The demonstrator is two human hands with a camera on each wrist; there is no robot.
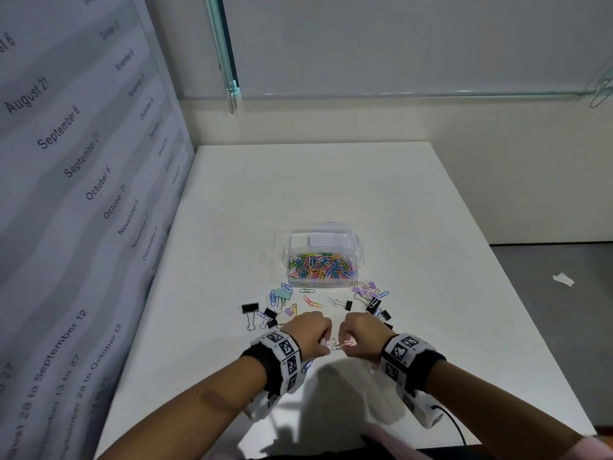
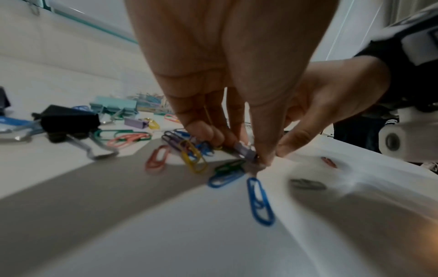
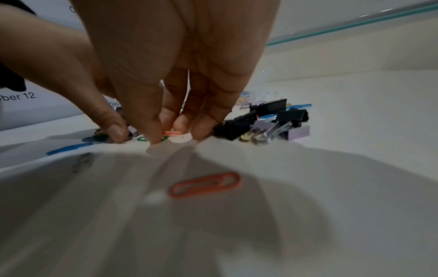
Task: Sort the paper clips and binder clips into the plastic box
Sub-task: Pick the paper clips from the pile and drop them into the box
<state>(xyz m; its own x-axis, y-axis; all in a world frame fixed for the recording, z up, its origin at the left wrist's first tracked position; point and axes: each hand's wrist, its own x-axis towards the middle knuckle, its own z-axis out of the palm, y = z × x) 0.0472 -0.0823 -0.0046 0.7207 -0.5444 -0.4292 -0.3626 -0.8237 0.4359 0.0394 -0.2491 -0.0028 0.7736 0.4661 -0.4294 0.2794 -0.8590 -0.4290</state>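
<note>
The left hand point(image 1: 310, 332) is pinching a lilac binder clip point(image 2: 246, 150); the right hand point(image 1: 360, 332) is pinching a pink paper clip point(image 3: 171, 133). Tangled neighbours on the counter point(image 1: 414, 227) risk dragging along.

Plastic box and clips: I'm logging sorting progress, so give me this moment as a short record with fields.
plastic box: open, on the white table, holds many coloured paper clips
loose clips: paper clips and binder clips scattered on the table in front of the box
left hand: pinches a small lilac binder clip
right hand: fingertips on a pink paper clip
</note>
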